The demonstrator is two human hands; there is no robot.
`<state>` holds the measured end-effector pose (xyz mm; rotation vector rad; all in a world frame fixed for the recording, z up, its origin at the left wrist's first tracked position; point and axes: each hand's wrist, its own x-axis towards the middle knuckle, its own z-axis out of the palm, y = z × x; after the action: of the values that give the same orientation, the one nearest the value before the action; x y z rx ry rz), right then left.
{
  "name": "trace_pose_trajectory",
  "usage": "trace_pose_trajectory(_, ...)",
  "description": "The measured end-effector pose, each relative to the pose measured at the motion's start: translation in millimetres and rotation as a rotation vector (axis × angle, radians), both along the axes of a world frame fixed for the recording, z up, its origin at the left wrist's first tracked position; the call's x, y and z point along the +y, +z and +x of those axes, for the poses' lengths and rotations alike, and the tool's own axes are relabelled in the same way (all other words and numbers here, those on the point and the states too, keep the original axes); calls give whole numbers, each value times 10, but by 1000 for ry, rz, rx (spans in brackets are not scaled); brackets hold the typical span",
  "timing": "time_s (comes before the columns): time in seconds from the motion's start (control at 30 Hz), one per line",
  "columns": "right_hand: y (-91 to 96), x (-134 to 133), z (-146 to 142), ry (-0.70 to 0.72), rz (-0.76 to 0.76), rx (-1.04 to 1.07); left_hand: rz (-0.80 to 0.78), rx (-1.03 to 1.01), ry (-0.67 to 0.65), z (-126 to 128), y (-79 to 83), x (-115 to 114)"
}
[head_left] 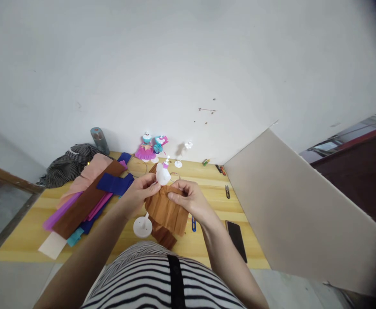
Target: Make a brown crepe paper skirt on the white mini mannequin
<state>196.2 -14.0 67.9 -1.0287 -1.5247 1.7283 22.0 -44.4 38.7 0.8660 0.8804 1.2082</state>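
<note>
Both hands pinch a gathered piece of brown crepe paper [167, 210] around the waist of a small white dress-form figure [163, 174]. My left hand [143, 189] grips the paper's left upper edge, close against the figure's white body. On the other side, my right hand [188, 195] has thumb and fingers closed on the paper's upper edge. The pleated paper hangs down like a skirt. Below it, the figure's round white base [142, 227] shows on a short stem, tilted towards me. More brown paper [162, 235] lies underneath, partly hidden.
Crepe paper strips [91, 193] in several colours pile up on the left of the wooden table [207, 240]. Dressed figures [146, 148] and a bare white one [179, 164] stand by the wall. A flask [99, 139], thread snips [227, 191], blue cutter [193, 223] and phone [236, 240] are around.
</note>
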Motion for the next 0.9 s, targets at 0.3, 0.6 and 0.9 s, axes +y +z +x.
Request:
trace_pose_trajectory(0.3, -13, -1, -4, 13, 24, 69, -11, -30, -26, 36, 17, -17)
trace_pose_trajectory(0.6, -35, -29, -39, -70, 158, 46, -57, -80, -13, 40, 56, -45)
trace_pose_trajectory(0.9, -59, -48, -93, -122, 173, 25, 6, -108, -37, 46, -24, -15)
